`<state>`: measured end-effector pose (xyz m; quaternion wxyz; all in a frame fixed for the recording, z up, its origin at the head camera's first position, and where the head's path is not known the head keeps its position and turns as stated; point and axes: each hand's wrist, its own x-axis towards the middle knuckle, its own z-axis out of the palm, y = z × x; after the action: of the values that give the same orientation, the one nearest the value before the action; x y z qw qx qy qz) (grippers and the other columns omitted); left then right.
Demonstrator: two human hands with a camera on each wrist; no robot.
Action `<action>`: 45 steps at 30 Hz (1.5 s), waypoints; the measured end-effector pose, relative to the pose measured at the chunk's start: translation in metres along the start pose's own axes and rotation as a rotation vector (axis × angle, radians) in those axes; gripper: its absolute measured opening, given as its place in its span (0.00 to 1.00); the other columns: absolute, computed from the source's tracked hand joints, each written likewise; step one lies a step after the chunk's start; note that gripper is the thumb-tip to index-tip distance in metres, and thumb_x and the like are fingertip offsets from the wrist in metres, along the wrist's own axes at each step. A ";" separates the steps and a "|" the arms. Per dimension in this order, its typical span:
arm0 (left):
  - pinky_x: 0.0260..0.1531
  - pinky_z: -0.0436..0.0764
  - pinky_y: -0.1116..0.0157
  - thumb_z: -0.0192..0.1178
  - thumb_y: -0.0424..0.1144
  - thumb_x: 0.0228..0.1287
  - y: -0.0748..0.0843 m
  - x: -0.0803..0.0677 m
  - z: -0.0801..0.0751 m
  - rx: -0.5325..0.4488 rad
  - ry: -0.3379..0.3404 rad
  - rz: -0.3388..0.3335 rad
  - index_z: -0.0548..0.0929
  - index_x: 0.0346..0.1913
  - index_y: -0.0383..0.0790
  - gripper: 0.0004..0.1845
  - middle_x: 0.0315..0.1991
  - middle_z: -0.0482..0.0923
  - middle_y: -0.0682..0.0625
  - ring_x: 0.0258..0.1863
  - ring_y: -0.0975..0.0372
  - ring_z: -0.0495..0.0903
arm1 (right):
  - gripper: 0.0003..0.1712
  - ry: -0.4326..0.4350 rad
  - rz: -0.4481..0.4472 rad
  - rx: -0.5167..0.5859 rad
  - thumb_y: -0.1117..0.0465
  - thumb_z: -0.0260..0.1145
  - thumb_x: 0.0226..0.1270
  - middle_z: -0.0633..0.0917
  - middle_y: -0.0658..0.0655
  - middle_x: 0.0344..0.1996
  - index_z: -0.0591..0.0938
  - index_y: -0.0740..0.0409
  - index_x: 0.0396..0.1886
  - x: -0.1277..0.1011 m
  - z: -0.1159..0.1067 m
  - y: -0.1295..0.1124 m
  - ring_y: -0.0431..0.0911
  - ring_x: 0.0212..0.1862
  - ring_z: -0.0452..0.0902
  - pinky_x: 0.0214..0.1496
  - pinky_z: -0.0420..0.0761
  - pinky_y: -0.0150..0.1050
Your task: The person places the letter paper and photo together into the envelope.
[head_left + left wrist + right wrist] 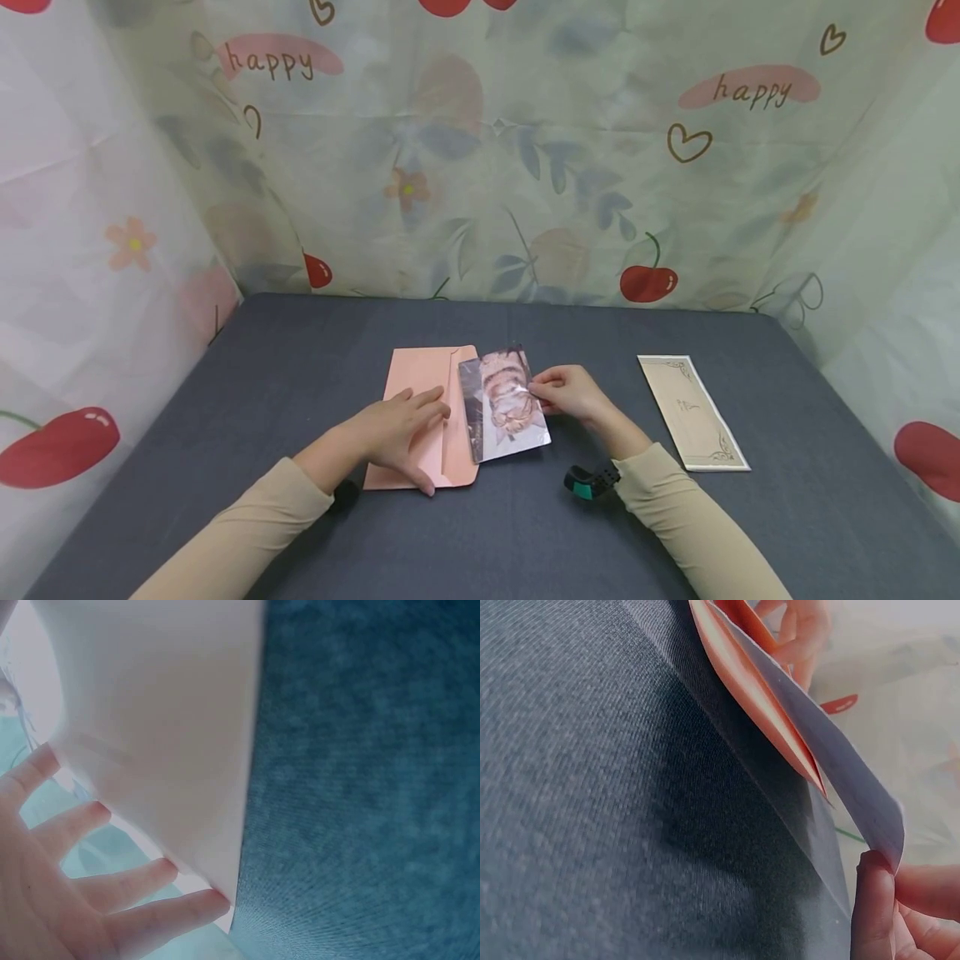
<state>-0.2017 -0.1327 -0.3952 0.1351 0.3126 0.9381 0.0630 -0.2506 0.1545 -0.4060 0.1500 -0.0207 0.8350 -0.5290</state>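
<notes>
Right hand (570,393) pinches the right edge of a cat photo (504,406) between thumb and fingertips, and the photo's left edge sits at the mouth of a pink envelope (420,392) with its far side tilted up off the grey surface (300,367). Left hand (397,429) lies flat on the envelope with fingers straight and spread, pressing it down, thumb near the envelope's near edge. From the right wrist view the photo's pale back (832,757) shows lifted clear of the surface, its edge meeting the orange-pink envelope flap (757,690), and a fingertip (871,900) touches its corner; the head view hides that gap. From the left wrist view only the envelope's pale underside (165,727) and four fingertips (90,817) along its edge appear, with the surface beside them. Counted from the head view: one photo, one pink envelope, and one beige envelope with ornate corners (692,412) lying well apart to the right. Behind hangs a curtain printed with cherries (648,282).
</notes>
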 end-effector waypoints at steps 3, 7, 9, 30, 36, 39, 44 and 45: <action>0.61 0.65 0.42 0.66 0.75 0.30 0.000 0.000 0.000 0.002 0.001 0.001 0.64 0.65 0.52 0.55 0.74 0.51 0.45 0.69 0.39 0.56 | 0.14 0.000 0.004 0.020 0.65 0.62 0.63 0.81 0.48 0.22 0.78 0.74 0.43 0.001 0.002 -0.001 0.35 0.24 0.75 0.30 0.81 0.30; 0.61 0.65 0.43 0.66 0.75 0.31 -0.001 0.000 0.000 0.004 0.007 0.008 0.64 0.66 0.51 0.56 0.74 0.51 0.45 0.69 0.39 0.56 | 0.15 -0.005 0.008 0.034 0.65 0.62 0.63 0.81 0.48 0.22 0.78 0.74 0.44 0.001 0.006 -0.002 0.35 0.24 0.75 0.30 0.81 0.29; 0.61 0.66 0.42 0.66 0.75 0.30 -0.001 0.000 0.000 0.002 0.009 0.009 0.64 0.66 0.51 0.56 0.74 0.52 0.45 0.69 0.39 0.56 | 0.15 -0.008 0.005 0.036 0.65 0.62 0.63 0.82 0.48 0.22 0.78 0.75 0.44 0.002 0.007 -0.003 0.35 0.24 0.75 0.30 0.81 0.29; 0.62 0.65 0.43 0.66 0.74 0.31 0.000 -0.001 0.000 -0.001 -0.003 0.003 0.64 0.66 0.51 0.55 0.74 0.50 0.45 0.70 0.39 0.54 | 0.14 0.003 -0.012 0.064 0.66 0.64 0.61 0.83 0.53 0.23 0.78 0.74 0.42 0.006 0.035 -0.009 0.35 0.22 0.76 0.29 0.82 0.32; 0.62 0.65 0.43 0.66 0.74 0.32 0.000 -0.001 0.000 0.000 -0.004 0.007 0.63 0.67 0.49 0.56 0.74 0.49 0.45 0.70 0.39 0.54 | 0.12 0.018 -0.017 0.072 0.68 0.64 0.61 0.84 0.55 0.23 0.78 0.74 0.41 0.006 0.043 -0.012 0.35 0.20 0.76 0.28 0.82 0.32; 0.62 0.64 0.43 0.65 0.74 0.32 -0.001 -0.001 0.000 0.009 -0.004 0.010 0.62 0.68 0.48 0.57 0.74 0.49 0.45 0.71 0.40 0.54 | 0.12 0.021 -0.020 0.071 0.68 0.64 0.60 0.85 0.57 0.24 0.78 0.74 0.41 0.005 0.046 -0.013 0.35 0.20 0.76 0.27 0.82 0.32; 0.63 0.64 0.44 0.65 0.75 0.32 -0.001 -0.001 0.001 0.024 -0.001 0.012 0.63 0.67 0.48 0.57 0.74 0.50 0.45 0.71 0.41 0.55 | 0.14 0.007 -0.030 0.083 0.69 0.64 0.61 0.86 0.62 0.28 0.77 0.74 0.44 0.006 0.050 -0.013 0.35 0.20 0.76 0.27 0.82 0.32; 0.62 0.65 0.44 0.65 0.75 0.32 -0.001 -0.001 0.001 0.024 -0.001 0.011 0.63 0.67 0.48 0.57 0.74 0.50 0.45 0.70 0.41 0.55 | 0.15 0.006 -0.029 0.085 0.69 0.64 0.61 0.86 0.63 0.29 0.77 0.74 0.45 0.007 0.051 -0.013 0.35 0.20 0.77 0.27 0.82 0.33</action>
<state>-0.2013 -0.1336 -0.3958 0.1316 0.3194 0.9370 0.0524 -0.2449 0.1023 -0.4158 0.1405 -0.0248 0.8117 -0.5664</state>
